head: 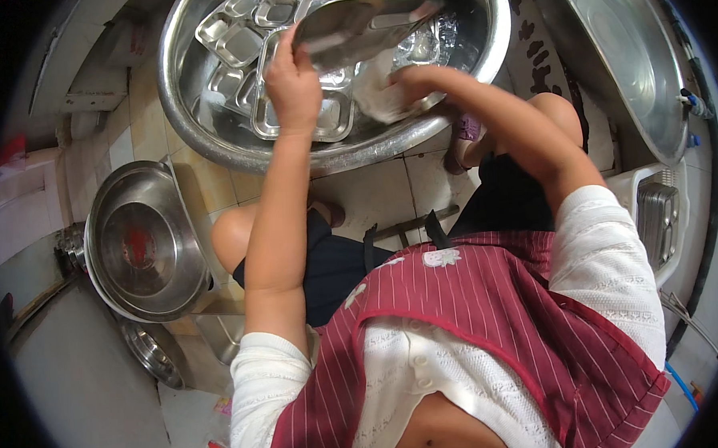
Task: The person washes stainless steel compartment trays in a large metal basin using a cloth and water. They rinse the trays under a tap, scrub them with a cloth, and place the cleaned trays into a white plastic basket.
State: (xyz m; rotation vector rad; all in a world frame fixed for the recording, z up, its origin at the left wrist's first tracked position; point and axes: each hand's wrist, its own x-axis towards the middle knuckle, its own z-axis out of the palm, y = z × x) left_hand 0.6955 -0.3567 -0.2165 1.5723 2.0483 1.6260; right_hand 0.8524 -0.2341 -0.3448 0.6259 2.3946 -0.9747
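Note:
A large round metal basin (498, 38) stands before me with several compartment trays (237, 46) in it. My left hand (293, 86) grips the edge of a shiny metal tray (356, 32), which is lifted and tilted above the others. My right hand (416, 84), blurred, holds a pale cloth (383, 97) just below that tray; whether the cloth touches it cannot be made out. Beneath my left wrist lies another compartment tray (333, 120), near the basin's front rim. Some water glints at the basin's right side.
On the left a metal basin (165, 196) leans on its side, near a smaller metal bowl (154, 356) and a rectangular metal pan (216, 332). At right are a big metal tub (621, 38) and a white plastic basket (624, 182) holding stacked metal trays (659, 217).

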